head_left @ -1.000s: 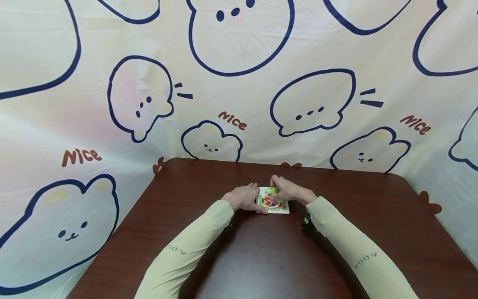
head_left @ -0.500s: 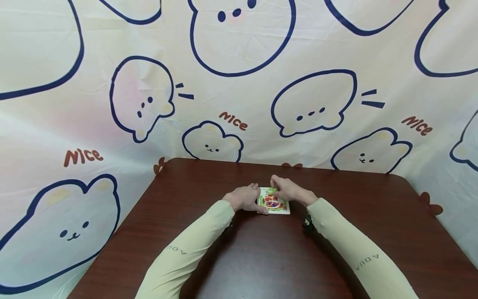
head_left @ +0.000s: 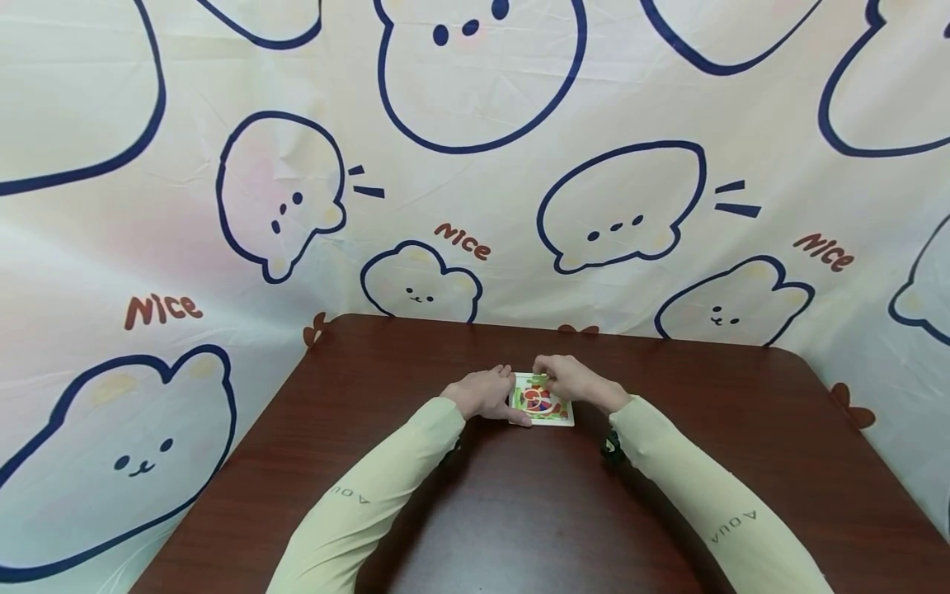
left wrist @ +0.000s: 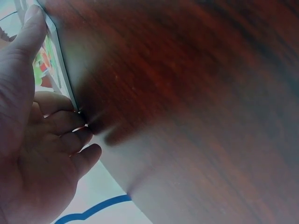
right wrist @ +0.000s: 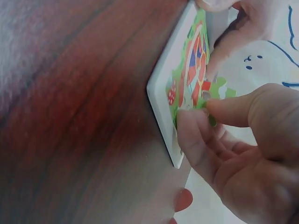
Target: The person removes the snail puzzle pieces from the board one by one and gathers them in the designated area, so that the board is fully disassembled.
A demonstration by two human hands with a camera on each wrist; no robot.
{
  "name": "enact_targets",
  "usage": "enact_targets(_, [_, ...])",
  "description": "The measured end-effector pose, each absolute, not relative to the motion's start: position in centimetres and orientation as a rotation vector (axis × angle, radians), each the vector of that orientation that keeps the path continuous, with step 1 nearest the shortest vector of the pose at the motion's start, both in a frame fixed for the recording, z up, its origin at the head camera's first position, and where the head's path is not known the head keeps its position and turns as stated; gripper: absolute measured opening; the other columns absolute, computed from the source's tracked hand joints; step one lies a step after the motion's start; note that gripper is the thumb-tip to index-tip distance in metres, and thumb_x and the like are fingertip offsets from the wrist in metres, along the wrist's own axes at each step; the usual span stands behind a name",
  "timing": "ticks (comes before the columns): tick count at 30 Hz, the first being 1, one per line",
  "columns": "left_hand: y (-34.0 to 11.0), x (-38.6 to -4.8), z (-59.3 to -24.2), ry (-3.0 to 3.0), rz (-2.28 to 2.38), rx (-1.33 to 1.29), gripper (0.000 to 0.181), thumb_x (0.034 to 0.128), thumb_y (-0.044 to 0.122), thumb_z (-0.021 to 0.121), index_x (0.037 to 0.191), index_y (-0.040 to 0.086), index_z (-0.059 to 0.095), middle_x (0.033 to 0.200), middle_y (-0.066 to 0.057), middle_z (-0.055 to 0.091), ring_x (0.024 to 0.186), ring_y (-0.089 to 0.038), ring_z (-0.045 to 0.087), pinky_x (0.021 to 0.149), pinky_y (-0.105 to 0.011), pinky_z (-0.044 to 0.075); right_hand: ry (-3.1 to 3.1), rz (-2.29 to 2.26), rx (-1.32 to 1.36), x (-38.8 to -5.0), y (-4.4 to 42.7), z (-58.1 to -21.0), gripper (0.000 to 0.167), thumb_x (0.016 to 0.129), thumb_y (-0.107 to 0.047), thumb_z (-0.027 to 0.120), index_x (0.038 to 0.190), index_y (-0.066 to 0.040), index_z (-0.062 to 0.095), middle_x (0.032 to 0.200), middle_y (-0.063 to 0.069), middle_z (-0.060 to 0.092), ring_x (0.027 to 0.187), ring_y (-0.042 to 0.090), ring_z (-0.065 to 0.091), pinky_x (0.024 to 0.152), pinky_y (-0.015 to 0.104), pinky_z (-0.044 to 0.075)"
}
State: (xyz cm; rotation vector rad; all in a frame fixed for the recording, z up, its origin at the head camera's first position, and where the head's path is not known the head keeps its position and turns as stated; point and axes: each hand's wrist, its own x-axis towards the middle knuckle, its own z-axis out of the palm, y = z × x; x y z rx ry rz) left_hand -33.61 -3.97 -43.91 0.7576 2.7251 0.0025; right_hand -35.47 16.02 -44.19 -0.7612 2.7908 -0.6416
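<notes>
Lowered slightly at the right hand (head_left: 570,378) since half a second ago, baring more of the red-and-green print on the white-bordered square board (right wrist: 166,74); likely adjusting, not releasing. Pinching a green irregular puzzle piece (right wrist: 217,88) between thumb and curled fingers, near the board's far edge; impossible to tell whether seated. Holding the board on the dark reddish-brown wooden worktop (head_left: 475,511) by its left side with the left hand (head_left: 486,392), thumb at the near corner, little changed.
</notes>
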Motion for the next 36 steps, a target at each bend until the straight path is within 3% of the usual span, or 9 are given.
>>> enact_targets(4, [-4.0,-33.4,-44.0,2.724,-0.007,0.764,0.104,0.0807,0.077,0.055,0.154,0.008,0.031,0.163,-0.012,0.025,0.152,-0.023,0.023,0.120,-0.039,0.029,2.798,-0.529,-0.758,-35.1,15.7,-44.3,0.014,0.094,0.001,0.054,0.102,-0.007,0.060,0.086,0.004,0.059,0.068,0.015,0.049,0.059,0.026,0.041])
enact_targets(12, [-4.2,-33.5,-44.2,2.728,0.015,0.752,0.104,0.0807,0.077,0.056,0.154,0.008,0.031,0.162,-0.013,0.026,0.151,-0.023,0.023,0.120,-0.039,0.028,2.782,-0.527,-0.780,-34.9,15.5,-44.0,0.008,0.095,0.000,0.050,0.093,-0.007,0.049,0.073,0.004,0.050,0.061,0.015,0.046,0.057,0.025,0.038])
enact_targets(17, [-4.1,-33.5,-44.4,2.724,0.034,0.757,0.104,0.0804,0.077,0.056,0.154,0.008,0.031,0.162,-0.012,0.026,0.152,-0.023,0.023,0.120,-0.039,0.028,2.771,-0.530,-0.766,-34.8,15.9,-42.9,0.004,0.096,-0.003,0.052,0.097,-0.007,0.052,0.076,0.004,0.052,0.062,0.014,0.048,0.057,0.024,0.040])
enact_targets(23, [-4.1,-33.5,-44.3,2.729,0.053,0.746,0.105,0.0785,0.078,0.057,0.154,0.008,0.032,0.162,-0.011,0.027,0.151,-0.023,0.025,0.120,-0.040,0.028,2.758,-0.641,-0.753,-34.5,18.4,-41.2,0.004,0.098,-0.006,0.052,0.100,-0.004,0.055,0.090,0.014,0.064,0.063,0.015,0.056,0.055,0.027,0.049])
enact_targets(26, [-4.1,-33.6,-44.3,2.738,0.049,0.751,0.106,0.0778,0.079,0.057,0.153,0.008,0.032,0.162,-0.011,0.027,0.151,-0.023,0.026,0.120,-0.040,0.029,2.746,-0.686,-0.707,-34.5,20.1,-40.8,0.004,0.098,-0.009,0.055,0.100,-0.008,0.057,0.095,0.016,0.069,0.062,0.016,0.059,0.055,0.028,0.052])
enact_targets(36, [-4.2,-33.4,-43.9,2.743,0.036,0.783,0.105,0.0793,0.076,0.058,0.154,0.008,0.032,0.162,-0.012,0.027,0.150,-0.024,0.026,0.120,-0.040,0.030,2.726,-0.705,-0.646,-33.5,24.9,-40.6,0.008,0.098,-0.012,0.057,0.102,-0.013,0.064,0.091,0.016,0.066,0.064,0.017,0.060,0.057,0.031,0.052])
